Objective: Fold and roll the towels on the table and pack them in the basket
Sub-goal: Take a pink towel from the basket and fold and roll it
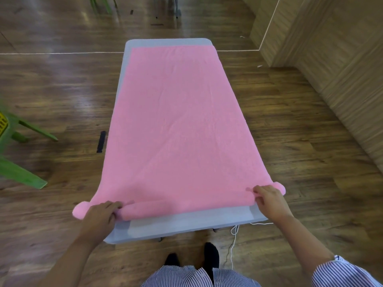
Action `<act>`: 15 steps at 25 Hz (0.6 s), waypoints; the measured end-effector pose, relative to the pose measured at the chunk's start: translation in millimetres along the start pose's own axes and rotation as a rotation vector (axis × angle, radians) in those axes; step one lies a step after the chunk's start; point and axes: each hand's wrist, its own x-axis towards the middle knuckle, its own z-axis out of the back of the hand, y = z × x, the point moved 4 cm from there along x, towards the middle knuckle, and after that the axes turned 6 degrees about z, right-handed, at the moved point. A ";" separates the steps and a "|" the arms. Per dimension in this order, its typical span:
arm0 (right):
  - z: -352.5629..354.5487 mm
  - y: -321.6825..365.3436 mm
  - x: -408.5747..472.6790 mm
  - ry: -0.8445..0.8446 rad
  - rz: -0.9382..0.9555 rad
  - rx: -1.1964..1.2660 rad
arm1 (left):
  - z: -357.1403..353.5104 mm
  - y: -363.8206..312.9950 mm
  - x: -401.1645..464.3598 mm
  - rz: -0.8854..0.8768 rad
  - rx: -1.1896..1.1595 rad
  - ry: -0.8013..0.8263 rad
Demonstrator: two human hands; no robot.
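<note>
We look down on a long pink terry towel point(176, 121) spread flat over a narrow table w/ a pale grey-blue top point(186, 221). The towel covers nearly the whole top; a thin strip of bare table shows along the left edge, at the far end, and in a band at the near end. The near end of the towel is rolled into a thin tube lying across the table, both tube ends poking out past the table's sides.

Our left hand point(99, 216) sits on the roll near its left end, fingers curled over the top of it & gripping the fabric. Our right hand point(269, 200) sits on the roll near its right end, fingers curled over it the same way, holding the towel. Both forearms reach in from the bottom of the view; a blue-and-white striped sleeve point(342, 272) shows at lower right.

Under the table we see 2 dark-socked feet point(210, 255) on the glossy brown wood-plank floor point(300, 162). A white cord point(234, 235) trails off the near right corner to the floor. At far left: green plastic legs point(20, 175) of some furniture, plus a bit of yellow plastic lattice point(3, 123), blurred, can't tell what it is. A black strip point(101, 141) lies on the floor just left of the table. Light wood-panel wall point(342, 59) at right.
</note>
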 end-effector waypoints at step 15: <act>3.0 -5.7 -9.8 -0.044 0.074 -0.163 | -2.0 -5.2 -14.4 -0.034 0.148 -0.141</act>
